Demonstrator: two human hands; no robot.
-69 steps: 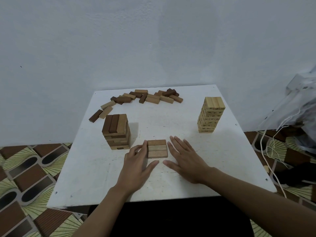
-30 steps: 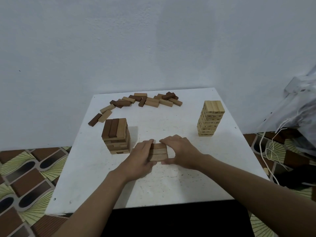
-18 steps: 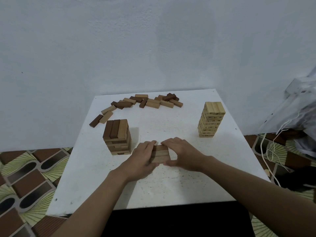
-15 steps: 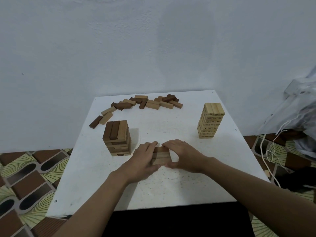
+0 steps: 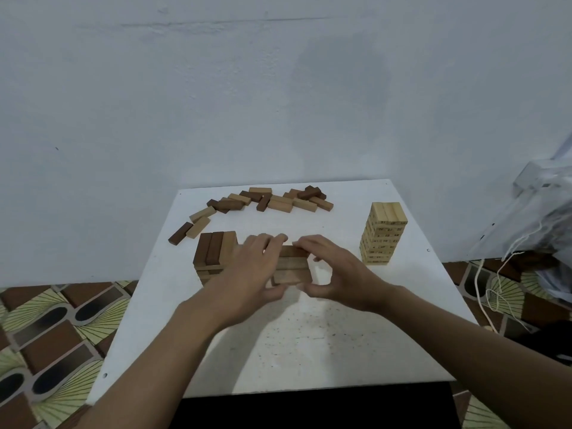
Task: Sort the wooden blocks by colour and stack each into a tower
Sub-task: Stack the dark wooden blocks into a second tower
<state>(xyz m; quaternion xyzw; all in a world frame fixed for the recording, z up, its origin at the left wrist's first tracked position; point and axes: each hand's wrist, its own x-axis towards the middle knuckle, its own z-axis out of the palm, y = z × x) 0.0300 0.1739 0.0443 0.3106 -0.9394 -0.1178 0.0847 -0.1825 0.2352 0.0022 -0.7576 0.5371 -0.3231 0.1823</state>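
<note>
Where two bare forearms rise from the lower corners of the frame, they meet at centre over a white surface speckled with dark marks.

Item, centre: small stack of mid-brown blocks, a few layers, gripped from both sides. Grip, left hand: slightly blurred, fingers curled over the stack's top left edge, thumb at its lower edge. Grip, right hand: fingertips on the top right edge, thumb hooked at the lower right corner. Whether the stack rests on the surface or is lifted cannot be told.

Item, just left of centre, partly behind the left hand: mixed brown tower, top layer two dark blocks and one lighter, side by side.

Item, right of centre, apart from the hands: pale tower, taller, small dark printing on its block ends.

Item, upper middle, along the surface's far edge: loose blocks, dark, mid-brown and pale mixed, lying flat in a curved row running down to the left.

Surround: patterned floor lower left; plastic bag and white cord at right edge.
</note>
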